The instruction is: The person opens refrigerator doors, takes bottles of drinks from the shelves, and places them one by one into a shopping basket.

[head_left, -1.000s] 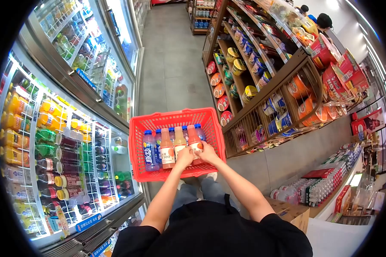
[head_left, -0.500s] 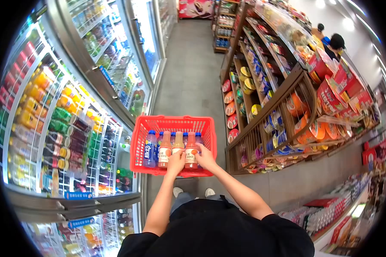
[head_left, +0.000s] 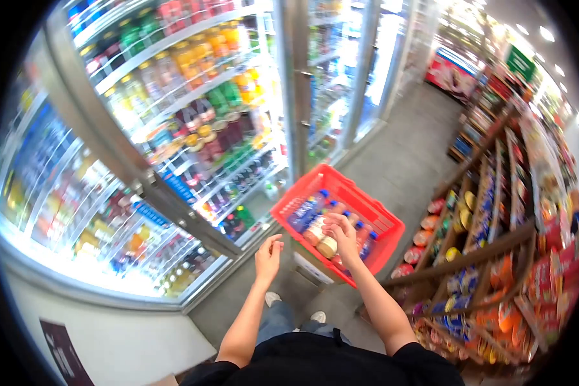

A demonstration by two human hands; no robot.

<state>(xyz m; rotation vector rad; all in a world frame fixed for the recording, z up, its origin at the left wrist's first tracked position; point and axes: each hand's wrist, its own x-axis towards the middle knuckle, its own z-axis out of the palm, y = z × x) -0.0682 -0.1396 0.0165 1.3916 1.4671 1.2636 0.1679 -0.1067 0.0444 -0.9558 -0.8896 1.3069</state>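
Observation:
A red basket (head_left: pixel 383 222) stands tilted in view at the centre, with several bottles inside. Blue-capped bottles (head_left: pixel 309 209) and pinkish or pale bottles (head_left: pixel 327 247) lie or lean in it. My right hand (head_left: pixel 342 235) is over the basket at the bottles, its fingers apart and holding nothing visible. Left of the basket, my left hand (head_left: pixel 269 258) hangs in the air with loosely curled fingers and nothing in it. Part of a box (head_left: pixel 313 269) shows beneath the basket.
Glass-door drink coolers (head_left: pixel 291 96) run along the left, their metal frames near my left hand. On the right are shelves (head_left: pixel 469 257) of packaged noodles and snacks. A grey floor aisle (head_left: pixel 405 138) leads to a red display case (head_left: pixel 453 74) at the back.
The view has swung left, so the basket appears further right and slanted. My left hand has come off the bottles and out of the basket. My right hand has opened above them.

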